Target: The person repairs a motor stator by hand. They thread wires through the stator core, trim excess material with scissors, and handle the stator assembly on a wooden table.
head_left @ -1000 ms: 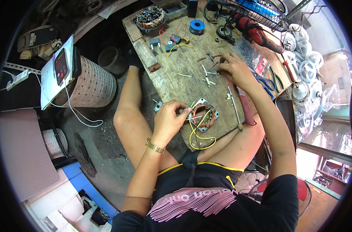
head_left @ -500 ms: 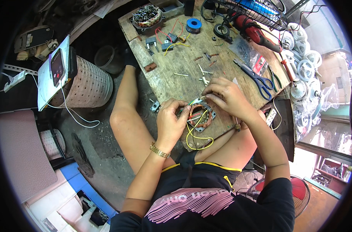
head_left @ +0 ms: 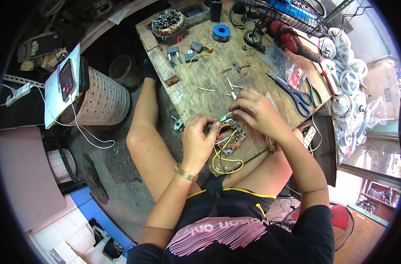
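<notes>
A small motor stator (head_left: 240, 140) with copper windings lies at the near edge of the wooden bench, between my hands. Yellow leads (head_left: 217, 163) loop from it toward my lap; red and white leads cross its centre. My left hand (head_left: 199, 137) is closed at the stator's left side, thumb and forefinger pinching a small bundle of wires (head_left: 223, 118). Just beyond the stator, my right hand (head_left: 254, 109) pinches the far end of these wires. Its fingertips partly hide the wire ends. Short white sleeve pieces (head_left: 231, 83) lie beyond my right hand.
Blue-handled scissors (head_left: 297, 97) and green-handled pliers (head_left: 314, 91) lie to the right. Farther back are a blue wire spool (head_left: 221, 33), black capacitors (head_left: 191, 55), a red power tool (head_left: 293, 42) and another wound stator (head_left: 167, 22). White plastic wheels (head_left: 351, 78) crowd the right side.
The view has shifted slightly. Both hands keep almost the same pinching pose at the stator's wires.
</notes>
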`<action>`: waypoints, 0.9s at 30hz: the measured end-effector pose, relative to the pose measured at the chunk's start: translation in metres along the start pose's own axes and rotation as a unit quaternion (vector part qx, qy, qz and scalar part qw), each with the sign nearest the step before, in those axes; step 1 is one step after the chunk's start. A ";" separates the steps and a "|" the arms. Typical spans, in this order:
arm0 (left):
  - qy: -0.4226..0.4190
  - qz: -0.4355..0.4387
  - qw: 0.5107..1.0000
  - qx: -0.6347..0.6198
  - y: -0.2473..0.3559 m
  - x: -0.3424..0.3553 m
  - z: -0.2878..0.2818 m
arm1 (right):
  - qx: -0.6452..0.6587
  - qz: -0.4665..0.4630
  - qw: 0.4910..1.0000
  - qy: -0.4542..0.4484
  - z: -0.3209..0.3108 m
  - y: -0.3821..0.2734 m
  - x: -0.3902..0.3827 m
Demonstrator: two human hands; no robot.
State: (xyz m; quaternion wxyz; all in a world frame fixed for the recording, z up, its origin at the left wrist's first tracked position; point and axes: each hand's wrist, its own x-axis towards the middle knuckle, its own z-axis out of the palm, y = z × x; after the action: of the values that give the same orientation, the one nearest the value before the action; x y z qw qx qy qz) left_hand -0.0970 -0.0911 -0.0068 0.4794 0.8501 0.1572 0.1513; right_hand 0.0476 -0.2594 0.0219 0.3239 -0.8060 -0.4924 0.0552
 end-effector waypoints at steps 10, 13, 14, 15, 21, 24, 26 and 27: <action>-0.007 0.000 1.000 0.010 -0.001 0.002 0.003 | -0.009 -0.020 1.000 -0.020 -0.006 -0.004 0.005; 0.007 0.020 1.000 0.018 0.000 0.002 0.003 | -0.019 -0.033 0.999 -0.023 -0.007 -0.004 0.005; 0.007 0.020 1.000 0.018 0.001 0.002 0.002 | -0.019 -0.033 0.999 -0.024 -0.007 -0.004 0.005; 0.006 0.027 0.999 0.029 0.003 0.002 0.001 | -0.018 -0.034 0.999 -0.023 -0.008 -0.005 0.005; 0.002 0.052 0.997 0.055 0.004 0.001 0.001 | -0.010 -0.018 0.999 -0.025 -0.014 -0.018 0.004; 0.002 0.068 0.995 0.076 0.007 0.004 0.000 | 0.019 -0.013 1.000 -0.017 -0.009 -0.011 -0.002; -0.001 0.076 0.993 0.093 0.010 0.006 -0.002 | 0.036 -0.008 0.999 -0.016 -0.005 -0.008 -0.006; -0.004 0.089 0.990 0.108 0.011 0.007 -0.003 | 0.040 -0.006 0.999 -0.014 -0.003 -0.007 -0.007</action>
State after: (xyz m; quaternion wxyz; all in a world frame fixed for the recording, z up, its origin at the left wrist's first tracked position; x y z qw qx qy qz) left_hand -0.0904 -0.0914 0.0048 0.3701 0.9079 0.0947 0.1725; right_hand 0.0398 -0.2645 0.0268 0.3490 -0.7888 -0.4989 0.0846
